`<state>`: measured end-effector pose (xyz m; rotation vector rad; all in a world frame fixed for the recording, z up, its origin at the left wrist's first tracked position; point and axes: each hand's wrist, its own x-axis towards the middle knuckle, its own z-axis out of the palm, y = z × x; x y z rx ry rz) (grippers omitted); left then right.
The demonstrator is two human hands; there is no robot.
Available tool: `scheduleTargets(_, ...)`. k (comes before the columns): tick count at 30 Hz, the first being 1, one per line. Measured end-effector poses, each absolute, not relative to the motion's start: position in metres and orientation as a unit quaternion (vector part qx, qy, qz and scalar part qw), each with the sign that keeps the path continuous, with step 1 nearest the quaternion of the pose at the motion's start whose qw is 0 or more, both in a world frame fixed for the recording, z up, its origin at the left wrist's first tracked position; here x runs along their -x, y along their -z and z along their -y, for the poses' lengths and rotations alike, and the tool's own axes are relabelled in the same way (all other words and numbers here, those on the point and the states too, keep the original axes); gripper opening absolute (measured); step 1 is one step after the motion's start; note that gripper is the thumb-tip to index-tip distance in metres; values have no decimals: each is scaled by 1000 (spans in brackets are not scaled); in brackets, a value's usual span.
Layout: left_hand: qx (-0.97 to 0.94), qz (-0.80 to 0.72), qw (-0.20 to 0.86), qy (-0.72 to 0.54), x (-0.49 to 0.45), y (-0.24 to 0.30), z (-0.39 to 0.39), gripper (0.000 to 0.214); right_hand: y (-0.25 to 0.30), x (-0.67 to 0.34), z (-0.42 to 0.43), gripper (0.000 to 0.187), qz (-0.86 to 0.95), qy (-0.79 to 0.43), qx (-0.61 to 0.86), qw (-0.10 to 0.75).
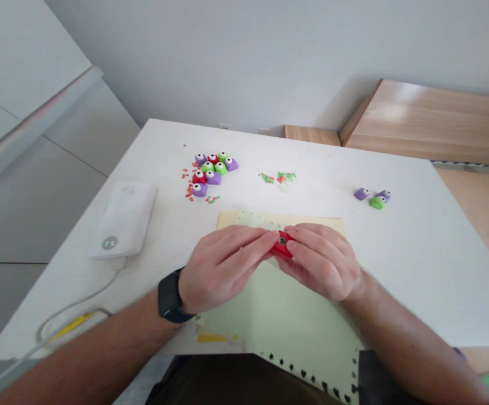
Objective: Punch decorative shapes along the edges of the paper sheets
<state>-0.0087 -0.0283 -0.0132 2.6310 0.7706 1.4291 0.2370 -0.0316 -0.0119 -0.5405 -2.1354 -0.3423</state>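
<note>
Two bare hands meet over a sheet of pale green paper [286, 315] on a white table [400, 270]. The left hand [223, 269] and the right hand [320, 261] both close firmly around a small red craft punch [282, 244], fingers wrapped over it from either side, and it sits just above the sheet's upper part. A black smartwatch [170, 295] circles the left wrist.

The sheet's near edge is lined with tiny punched hearts, and a cream card [315, 222] lies just beyond it. Farther past the sheet, to the left, sits a tight cluster of purple, green and red craft punches [213, 178], with colored paper bits [189, 175] scattered beside them. More paper bits [280, 178] lie straight ahead of the sheet, and three more punches [377, 202] sit off to the right. Left of the sheet rests a white power bank [122, 219] — its white cable [75, 306] trails toward the table's near edge.
</note>
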Motion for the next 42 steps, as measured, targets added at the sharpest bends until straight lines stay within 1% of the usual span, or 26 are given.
scheduleTargets(4,-853,-250,26,-458,9,14,28,42,12,-236,32,38,861,132,228,436)
scheduleTargets(9,-854,-255,16,-454,11,16,28,39,10,-236,33,41,866,128,224,428)
scheduleTargets(14,-858,-250,20,-448,14,20,27,43,9,-236,33,37,868,124,227,424)
scheduleTargets(23,-858,-238,16,-455,14,16,26,43,9,-237,37,39,869,116,221,427)
scheduleTargets(34,-857,-252,17,-450,12,14,29,44,4,-233,37,26,870,153,216,415)
scheduleTargets(42,-859,-263,14,-439,13,14,30,43,0,-233,36,30,874,151,205,414)
